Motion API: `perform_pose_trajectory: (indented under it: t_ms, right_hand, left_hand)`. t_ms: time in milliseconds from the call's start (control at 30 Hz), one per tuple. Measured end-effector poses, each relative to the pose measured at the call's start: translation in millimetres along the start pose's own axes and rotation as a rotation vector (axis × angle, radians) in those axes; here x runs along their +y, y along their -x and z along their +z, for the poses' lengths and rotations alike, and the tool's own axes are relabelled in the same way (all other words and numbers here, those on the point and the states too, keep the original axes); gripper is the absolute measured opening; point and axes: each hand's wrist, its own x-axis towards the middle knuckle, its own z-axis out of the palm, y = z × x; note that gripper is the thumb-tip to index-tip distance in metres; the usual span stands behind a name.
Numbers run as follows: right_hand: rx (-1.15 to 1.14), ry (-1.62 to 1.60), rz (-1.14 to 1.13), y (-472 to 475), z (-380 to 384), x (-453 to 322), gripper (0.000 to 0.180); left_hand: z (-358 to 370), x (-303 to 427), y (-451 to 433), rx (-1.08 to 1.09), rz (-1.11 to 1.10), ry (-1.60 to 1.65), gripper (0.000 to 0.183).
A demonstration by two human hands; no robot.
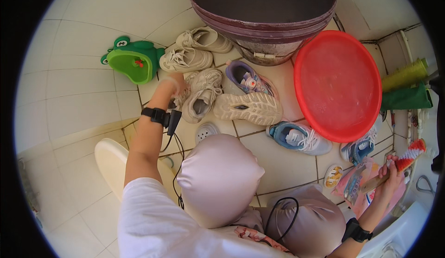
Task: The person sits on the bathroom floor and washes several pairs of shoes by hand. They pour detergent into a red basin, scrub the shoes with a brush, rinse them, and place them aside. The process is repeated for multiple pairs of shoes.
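My right hand [392,177] grips the wooden handle of a scrub brush [411,154], its red and white bristles pointing up at the far right. On the other side, my left hand [176,83] reaches down to a beige sneaker [180,98] and is blurred; whether its fingers hold the shoe cannot be made out. Right beside that shoe stands another beige sneaker [202,96] with its laces on. A sneaker lying sole up [250,108] shows its tan tread. Behind it sits a purple child's shoe [245,79] with a round dial.
Two off-white shoes [187,59] lie by the wall near a green frog-shaped child's urinal [134,61]. A large dark bucket [259,32] stands at the back. The red basin [302,84] holds cloudy water. Blue-grey sneakers [302,138] and a pink bag [361,178] are at right.
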Motion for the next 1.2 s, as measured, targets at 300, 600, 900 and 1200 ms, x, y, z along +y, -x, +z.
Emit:
perform_pose_trajectory:
  t_ms: [300,600,900,1200]
  right_hand:
    - [0.095,0.110,-0.020,13,9,-15,0.018]
    - [0.137,0.110,-0.020,16,-22,-15,0.017]
    - [0.179,0.001,0.033,-2,-12,0,0.022]
    - [0.113,-0.161,0.014,-2,-15,-19,0.015]
  left_hand:
    - [-31,94,-82,0.451,0.140,-0.107,0.046]
    - [-42,12,-57,0.879,0.257,0.375,0.034]
    - [-72,-43,160,0.488,0.852,0.583,0.033]
    - [-96,127,259,-0.182,0.926,0.726,0.045]
